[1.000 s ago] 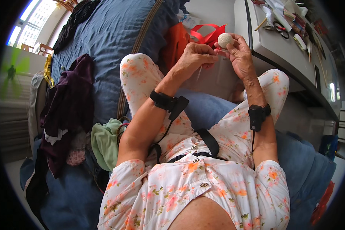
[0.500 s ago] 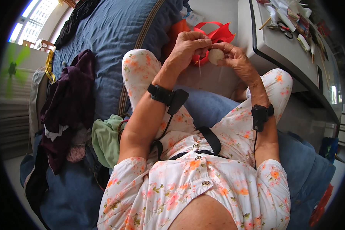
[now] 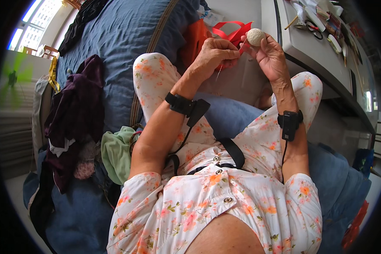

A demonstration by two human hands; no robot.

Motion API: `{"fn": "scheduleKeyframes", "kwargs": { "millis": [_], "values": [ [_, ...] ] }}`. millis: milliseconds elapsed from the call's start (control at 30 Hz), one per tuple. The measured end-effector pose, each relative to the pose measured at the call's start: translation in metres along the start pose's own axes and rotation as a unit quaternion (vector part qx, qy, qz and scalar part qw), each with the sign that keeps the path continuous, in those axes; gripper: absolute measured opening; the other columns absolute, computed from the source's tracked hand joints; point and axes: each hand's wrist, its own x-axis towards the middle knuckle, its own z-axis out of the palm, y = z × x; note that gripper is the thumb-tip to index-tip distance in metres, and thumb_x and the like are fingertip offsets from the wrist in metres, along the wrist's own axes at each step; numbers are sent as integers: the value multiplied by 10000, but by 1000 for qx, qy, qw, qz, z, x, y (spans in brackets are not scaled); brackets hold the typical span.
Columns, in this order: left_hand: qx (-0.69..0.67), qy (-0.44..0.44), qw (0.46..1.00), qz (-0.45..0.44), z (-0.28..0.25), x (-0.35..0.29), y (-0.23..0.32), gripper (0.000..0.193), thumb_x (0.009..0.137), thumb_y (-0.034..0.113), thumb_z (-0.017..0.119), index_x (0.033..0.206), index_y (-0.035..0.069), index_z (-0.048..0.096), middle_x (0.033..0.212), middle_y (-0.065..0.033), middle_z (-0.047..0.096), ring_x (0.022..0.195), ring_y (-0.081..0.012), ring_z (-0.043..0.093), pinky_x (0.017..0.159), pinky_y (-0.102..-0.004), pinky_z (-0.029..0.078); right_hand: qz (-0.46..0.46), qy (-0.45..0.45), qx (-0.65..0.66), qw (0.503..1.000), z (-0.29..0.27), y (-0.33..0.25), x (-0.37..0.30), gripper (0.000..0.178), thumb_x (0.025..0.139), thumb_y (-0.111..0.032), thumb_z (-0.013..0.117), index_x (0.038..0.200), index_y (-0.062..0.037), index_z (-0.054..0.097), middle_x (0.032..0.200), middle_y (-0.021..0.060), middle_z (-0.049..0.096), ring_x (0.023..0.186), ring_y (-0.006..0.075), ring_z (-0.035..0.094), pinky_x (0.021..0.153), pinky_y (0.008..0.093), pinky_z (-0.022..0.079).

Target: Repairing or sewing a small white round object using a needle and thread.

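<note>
A small cream-coloured ball with a rough, textured surface sits in my right hand, gripped by its fingers and thumb. To its left, my left hand is closed in a pinch on a thin pale thread, whose loose end dangles below the fingers. Whether the thread runs on to the ball, I cannot tell. Just behind both hands lies a red bag with red ribbon-like handles.
A blue-covered bed rises at the left, with dark purple clothing and a light green cloth beside it. On the right, a grey cabinet top carries scissors and clutter. A green fan stands far left.
My right hand has lifted the ball up and to the right and turned it, showing more of it. The left hand has shifted slightly right and down, still pinching the thread.
</note>
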Motion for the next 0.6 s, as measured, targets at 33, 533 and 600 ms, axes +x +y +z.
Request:
{"fn": "scheduleKeyframes", "kwargs": {
  "millis": [33, 533, 600],
  "values": [
    [25, -12, 1000, -5, 1, -1, 1, 96, 813, 73, 663, 800, -22, 656, 658, -58, 623, 548, -96, 545, 525, -216, 412, 0, 1, 0, 1000, -3, 0, 1, 446, 885, -180, 616, 1221, 50, 433, 1137, 163, 588, 1077, 279, 585, 966, 385, 485],
    [-77, 28, 996, 30, -15, 3, 5, 94, 834, 48, 642, 861, -40, 655, 700, -69, 636, 563, -100, 564, 570, -203, 486, 167, -114, -296, 934, 18, -3, -12, 494, 791, -41, 654, 1264, -9, 515, 1171, 63, 559, 1090, 151, 543, 994, 278, 397],
    [-60, 31, 997, 37, -15, 3, 2, 93, 835, 48, 644, 859, -41, 654, 701, -64, 633, 561, -96, 562, 559, -202, 477, 139, -97, -258, 951, 25, -6, -16, 479, 802, -52, 661, 1253, -3, 508, 1145, 71, 582, 1069, 154, 561, 984, 282, 417]
  ]
}}
